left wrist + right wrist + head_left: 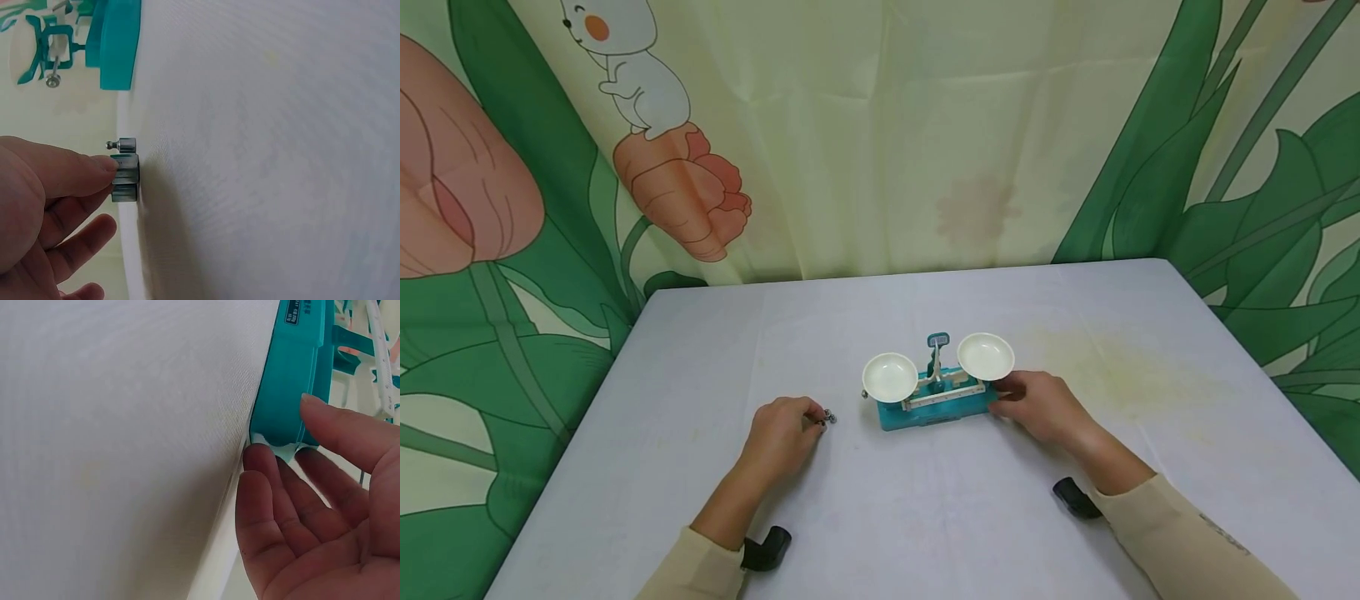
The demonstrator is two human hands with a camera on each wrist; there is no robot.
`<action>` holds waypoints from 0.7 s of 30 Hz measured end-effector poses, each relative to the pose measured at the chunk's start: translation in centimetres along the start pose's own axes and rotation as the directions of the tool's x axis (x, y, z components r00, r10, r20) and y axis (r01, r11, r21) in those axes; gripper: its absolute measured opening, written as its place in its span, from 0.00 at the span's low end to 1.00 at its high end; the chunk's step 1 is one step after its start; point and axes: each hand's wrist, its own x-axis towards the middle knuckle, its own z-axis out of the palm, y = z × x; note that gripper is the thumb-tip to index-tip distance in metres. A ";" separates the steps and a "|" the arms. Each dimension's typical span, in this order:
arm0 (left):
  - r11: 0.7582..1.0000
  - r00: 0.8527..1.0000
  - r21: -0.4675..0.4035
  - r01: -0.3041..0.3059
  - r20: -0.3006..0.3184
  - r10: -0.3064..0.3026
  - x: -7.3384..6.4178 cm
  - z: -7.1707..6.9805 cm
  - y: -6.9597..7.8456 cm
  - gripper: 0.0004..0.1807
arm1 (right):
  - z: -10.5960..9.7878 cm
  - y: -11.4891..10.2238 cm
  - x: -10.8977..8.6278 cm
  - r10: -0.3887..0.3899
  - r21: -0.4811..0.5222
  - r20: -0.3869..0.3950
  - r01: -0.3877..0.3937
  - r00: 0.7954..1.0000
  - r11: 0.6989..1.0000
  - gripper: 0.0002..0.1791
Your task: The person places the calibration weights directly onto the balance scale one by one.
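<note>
A small balance scale (936, 408) with a teal base and two white pans stands on the table. At the base's right end, my right hand (1041, 404) holds it, the thumb (325, 422) on one face and the fingers against the end. Left of the scale, my left hand (781, 437) pinches small metal weights (127, 169) at the tabletop. In the left wrist view the thumb lies over the middle, larger one, and a smaller knobbed weight (128, 145) stands beside it. The index fingertip is mostly hidden behind the thumb.
A white cloth covers the table (925, 517), with a faint yellowish stain at the right. Behind it hangs a curtain (880, 150) printed with plants and a rabbit. Black wrist-worn pieces (767, 550) stick out beside both sleeves.
</note>
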 end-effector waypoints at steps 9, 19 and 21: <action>1.000 1.000 0.005 -0.001 -0.001 0.001 -0.1 0.0 0.0 0.07 | 0.0 0.1 -0.2 -0.053 -0.024 -0.009 0.053 0.999 0.998 0.21; 1.000 1.000 -0.001 0.023 0.004 -0.023 0.0 -0.1 0.2 0.07 | -0.1 0.2 -0.3 -0.090 -0.034 -0.025 0.089 0.996 0.995 0.18; 1.000 1.000 -0.001 0.025 0.007 -0.025 -0.1 -0.1 0.2 0.07 | -0.1 0.2 -0.3 -0.091 -0.030 -0.026 0.090 0.996 0.995 0.18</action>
